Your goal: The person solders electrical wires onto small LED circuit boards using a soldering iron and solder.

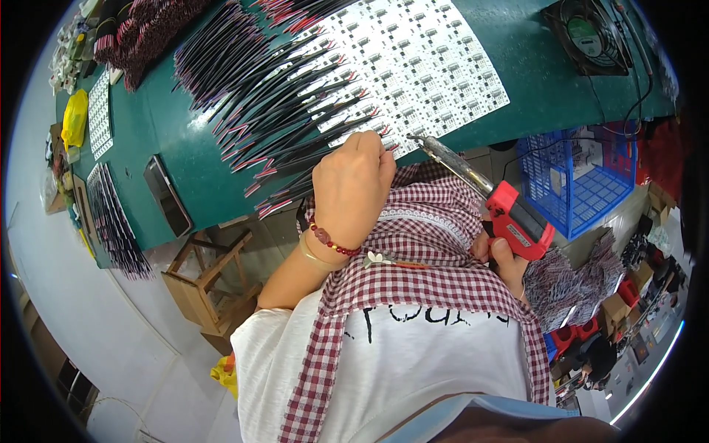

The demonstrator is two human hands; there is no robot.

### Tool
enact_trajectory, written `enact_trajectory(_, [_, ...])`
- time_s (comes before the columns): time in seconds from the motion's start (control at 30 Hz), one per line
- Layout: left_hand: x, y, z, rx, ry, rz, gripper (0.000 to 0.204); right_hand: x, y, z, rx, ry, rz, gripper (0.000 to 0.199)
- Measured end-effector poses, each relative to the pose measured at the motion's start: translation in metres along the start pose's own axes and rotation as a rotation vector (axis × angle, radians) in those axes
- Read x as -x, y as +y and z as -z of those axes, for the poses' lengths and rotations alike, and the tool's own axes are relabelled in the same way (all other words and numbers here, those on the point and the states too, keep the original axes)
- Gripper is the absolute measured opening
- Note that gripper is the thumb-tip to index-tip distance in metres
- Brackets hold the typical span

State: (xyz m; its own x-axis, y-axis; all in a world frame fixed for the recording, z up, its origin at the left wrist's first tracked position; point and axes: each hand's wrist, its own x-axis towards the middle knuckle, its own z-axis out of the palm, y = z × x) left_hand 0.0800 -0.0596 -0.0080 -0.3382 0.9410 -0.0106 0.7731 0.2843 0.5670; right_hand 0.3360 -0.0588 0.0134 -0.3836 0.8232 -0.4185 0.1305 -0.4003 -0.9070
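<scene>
My left hand (353, 179), with a beaded bracelet at the wrist, is closed in a pinch at the near edge of a white circuit board sheet (458, 59). Black and red wires (288, 164) run out leftward from under it; the pinched end itself is hidden by my fingers. My right hand (505, 260) grips the handle of a red soldering gun (521, 225). Its thin metal tip points left, close to the board's near corner beside my left fingertips. Rows of black wires lie across the left part of the sheet, their ends at the small components.
A black fan (591, 37) stands at the far right of the green table (532, 103). On the left lie a phone (168, 193), a wired board strip (114, 214) and wire bundles (140, 37). Below the table edge are a blue crate (583, 181) and a wooden stool (210, 280).
</scene>
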Motion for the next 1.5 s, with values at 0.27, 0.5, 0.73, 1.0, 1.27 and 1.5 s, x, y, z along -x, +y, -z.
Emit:
enact_trajectory(0.27, [-0.001,0.002,0.001,-0.019,-0.023,0.011,0.014,0.001,0.006,0.005,-0.018,-0.024,-0.04,0.041])
enact_trajectory(0.5, [-0.003,0.001,0.007,0.02,-0.055,-0.032,0.011,0.005,0.008,0.007,-0.028,-0.031,-0.083,0.037])
enact_trajectory(0.73, [-0.003,-0.002,0.007,-0.011,-0.071,-0.077,0.011,0.005,0.014,0.013,0.031,-0.078,-0.132,0.034])
enact_trajectory(1.0, [-0.004,-0.002,0.006,-0.03,-0.075,-0.079,0.011,0.007,0.012,0.004,-0.061,-0.002,-0.058,0.029])
enact_trajectory(1.27, [-0.003,-0.001,0.005,-0.02,-0.064,-0.063,0.012,0.007,0.003,0.001,0.001,-0.008,-0.09,0.031])
enact_trajectory(1.5, [-0.003,-0.001,0.005,-0.023,-0.055,-0.064,0.011,0.01,0.016,0.007,-0.041,-0.01,-0.024,0.04])
